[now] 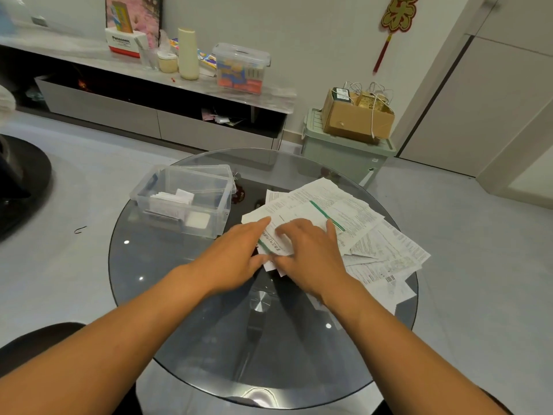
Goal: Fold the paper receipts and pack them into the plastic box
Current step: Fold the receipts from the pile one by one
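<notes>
Receipt (278, 235) under both hands (269, 253) (box (185, 199) left).

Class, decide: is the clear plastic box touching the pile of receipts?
Apart. The head view shows bare glass between the plastic box and the receipts.

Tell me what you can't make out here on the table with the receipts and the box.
Head view only:
- Print on the receipts: too small to read.
- Receipt under both hands: left hand and right hand cover its middle.
- Count of folded papers in the plastic box: overlapping, blurred through the wall.
</notes>
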Tool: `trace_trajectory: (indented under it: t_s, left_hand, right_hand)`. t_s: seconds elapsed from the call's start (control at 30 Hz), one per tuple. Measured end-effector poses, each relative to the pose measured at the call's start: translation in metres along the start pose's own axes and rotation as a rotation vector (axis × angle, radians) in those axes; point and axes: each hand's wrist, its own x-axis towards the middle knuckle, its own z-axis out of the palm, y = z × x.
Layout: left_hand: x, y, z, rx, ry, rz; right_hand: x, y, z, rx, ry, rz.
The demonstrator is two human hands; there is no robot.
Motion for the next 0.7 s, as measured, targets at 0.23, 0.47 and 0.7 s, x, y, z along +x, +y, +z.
trace_trajectory:
  t_s: [0.23,0.47,0.7]
  left_hand:
    - [-0.006,-0.004,-0.006,-0.029,0.056,0.116]
    - [-0.034,-0.008,-0.009,0.049,-0.079,0.206]
    - [-0.048,-0.005,0.009,-0.399,0.003,-0.056]
  right_hand:
    - [-0.018,0.009,0.006,0.458,0.048,0.001]
    - [-0.086,0.035,-0.016,0.629,-0.291,-0.050]
    - [-0.082,0.036,-0.001,0.771,-0.028,0.132]
